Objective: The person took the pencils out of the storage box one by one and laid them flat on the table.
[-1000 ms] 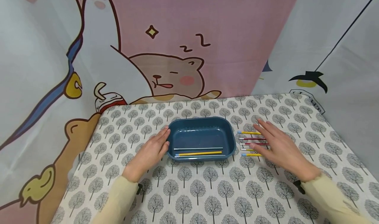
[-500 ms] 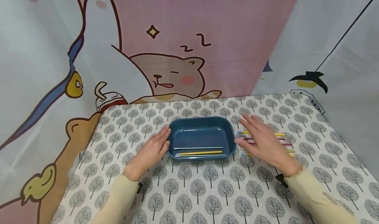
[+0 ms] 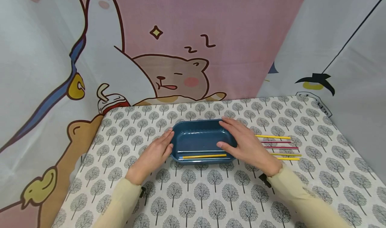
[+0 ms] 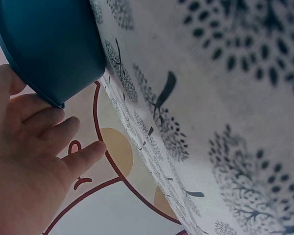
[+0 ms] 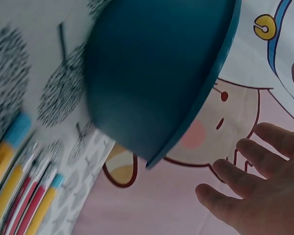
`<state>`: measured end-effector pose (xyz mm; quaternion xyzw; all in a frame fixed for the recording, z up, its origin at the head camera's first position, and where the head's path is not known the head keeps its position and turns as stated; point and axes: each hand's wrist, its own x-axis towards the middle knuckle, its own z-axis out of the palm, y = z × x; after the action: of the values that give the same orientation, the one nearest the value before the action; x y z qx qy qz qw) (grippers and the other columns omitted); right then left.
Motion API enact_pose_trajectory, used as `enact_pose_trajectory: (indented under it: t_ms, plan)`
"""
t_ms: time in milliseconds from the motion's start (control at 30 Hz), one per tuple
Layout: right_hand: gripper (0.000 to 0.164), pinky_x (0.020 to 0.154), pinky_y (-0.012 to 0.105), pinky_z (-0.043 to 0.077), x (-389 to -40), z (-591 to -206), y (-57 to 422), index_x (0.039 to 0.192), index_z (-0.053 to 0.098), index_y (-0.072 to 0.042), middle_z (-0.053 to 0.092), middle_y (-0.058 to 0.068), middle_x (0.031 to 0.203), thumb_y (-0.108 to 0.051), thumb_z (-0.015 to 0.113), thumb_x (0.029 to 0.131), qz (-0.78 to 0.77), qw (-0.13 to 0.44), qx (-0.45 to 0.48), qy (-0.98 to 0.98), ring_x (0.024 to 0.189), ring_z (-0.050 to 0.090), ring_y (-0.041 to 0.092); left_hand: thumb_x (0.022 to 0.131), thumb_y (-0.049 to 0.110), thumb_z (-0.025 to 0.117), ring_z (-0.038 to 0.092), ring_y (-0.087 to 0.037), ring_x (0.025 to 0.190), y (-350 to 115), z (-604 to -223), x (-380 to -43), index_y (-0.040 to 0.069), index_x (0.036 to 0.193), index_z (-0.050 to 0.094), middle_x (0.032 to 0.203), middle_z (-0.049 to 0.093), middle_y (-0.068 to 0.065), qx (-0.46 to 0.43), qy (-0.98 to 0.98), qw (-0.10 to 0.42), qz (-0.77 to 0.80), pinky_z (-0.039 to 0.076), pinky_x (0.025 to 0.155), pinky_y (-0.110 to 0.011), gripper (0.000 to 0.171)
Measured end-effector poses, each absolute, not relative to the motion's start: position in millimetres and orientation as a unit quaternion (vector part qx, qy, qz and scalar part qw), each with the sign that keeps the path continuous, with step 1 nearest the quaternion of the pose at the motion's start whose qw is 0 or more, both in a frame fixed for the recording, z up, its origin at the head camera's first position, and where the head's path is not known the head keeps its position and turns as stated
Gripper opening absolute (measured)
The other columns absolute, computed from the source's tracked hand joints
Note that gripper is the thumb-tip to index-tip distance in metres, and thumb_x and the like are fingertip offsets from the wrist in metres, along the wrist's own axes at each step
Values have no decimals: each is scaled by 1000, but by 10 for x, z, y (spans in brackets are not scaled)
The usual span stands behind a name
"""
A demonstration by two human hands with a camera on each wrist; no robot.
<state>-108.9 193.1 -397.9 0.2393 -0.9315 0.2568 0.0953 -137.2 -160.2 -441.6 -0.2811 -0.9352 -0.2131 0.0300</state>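
1. Your left hand (image 3: 152,156) lies flat with straight fingers against the left end of the blue tray (image 3: 199,127), holding nothing; keep it there as a brace so the tray can't slide.
2. Your right hand (image 3: 248,147) is spread open over the tray's right end, fingers relaxed, nothing pinched (the wrist view shows the fingers (image 5: 245,181) apart from the rim, so I judge it is hovering, not gripping).
3. The tray sits mid-table on the tree-print cloth (image 3: 211,187). Inside, near the front wall, lie a yellow pencil (image 3: 202,156) and a grey one (image 3: 199,151), parallel to the long side.
4. The loose pencils (image 3: 278,147) (yellow and red, in a row) are on the cloth just right of the tray, behind your right wrist.
5. To do this well: pinch one pencil at its middle, keep it level and aligned with those inside, and lower it flat instead of dropping it.
6. Watch your right sleeve (image 3: 301,201); it could drag across the row.
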Motion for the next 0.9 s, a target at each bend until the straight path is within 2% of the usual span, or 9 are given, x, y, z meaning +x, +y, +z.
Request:
enact_pose_trajectory:
  t_ms: [367, 767, 900]
  plan:
    - [76, 120, 60, 33, -1193, -3985, 1617, 158, 45, -13, 38, 7, 165, -60, 60, 99, 273, 50, 259, -925, 151, 34, 34, 109, 20, 54, 38, -32, 149, -1599, -4418, -1388, -3, 154, 43, 165, 32, -14, -287, -933, 38, -212, 36, 119, -56, 52]
    - [71, 119, 55, 38, -1341, -4089, 1298, 154, 50, -10, 44, 10, 161, -56, 61, 101, 279, 31, 291, -915, 147, 42, 32, 109, 21, 54, 40, -34, 148, -1596, -4428, -1383, -2, 155, 44, 165, 34, -15, -283, -935, 39, -210, 37, 119, -57, 52]
    - [71, 118, 53, 39, -1376, -4115, 1227, 156, 48, -12, 44, 9, 161, -56, 59, 102, 284, 11, 293, -913, 147, 42, 30, 109, 21, 53, 41, -35, 147, -1596, -4431, -1383, -1, 155, 44, 164, 36, -16, -280, -936, 36, -209, 38, 118, -58, 52]
